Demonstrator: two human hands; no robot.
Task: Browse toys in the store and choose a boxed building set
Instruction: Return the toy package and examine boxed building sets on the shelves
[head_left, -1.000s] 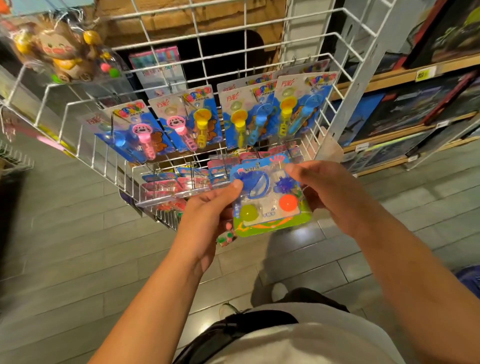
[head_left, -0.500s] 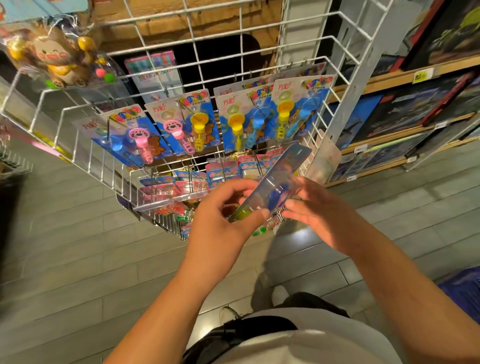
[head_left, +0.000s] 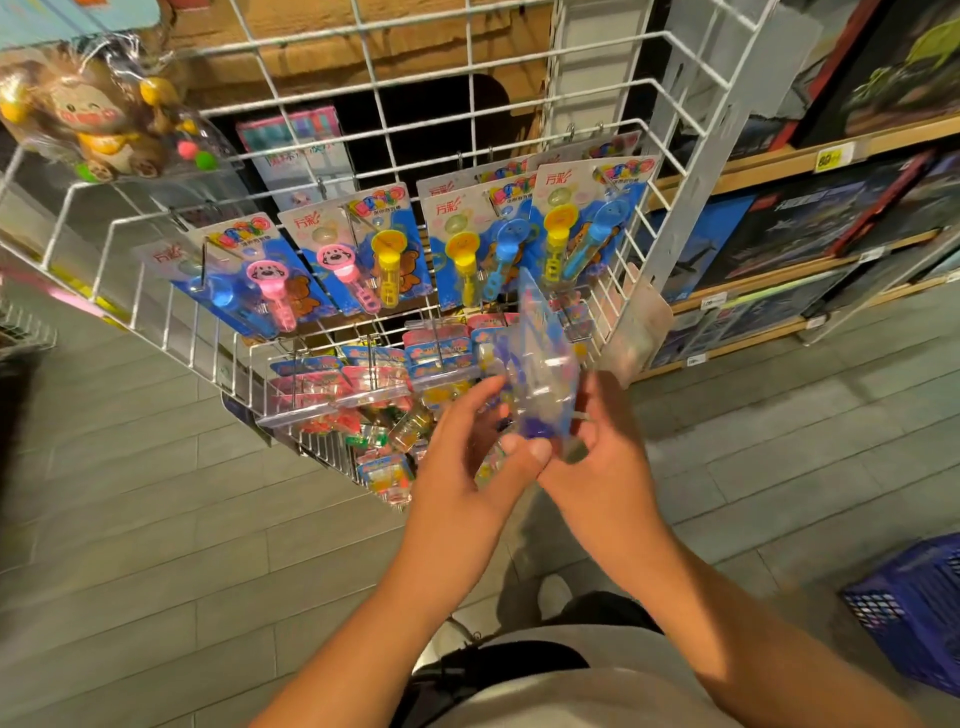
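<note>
head view: both hands, left hand (head_left: 467, 462) and right hand (head_left: 597, 457), pinch upright edge-on toy pack (head_left: 540, 364).

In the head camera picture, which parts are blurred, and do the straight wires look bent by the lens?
In the head view, motion blur smears the blister pack and both the left hand and right hand; its print is unreadable. The hanging bubble wand cards stay fairly sharp. The wide lens splays the white wire rack outward, and the boxed sets on the shelves at right sit in dim light.
</note>
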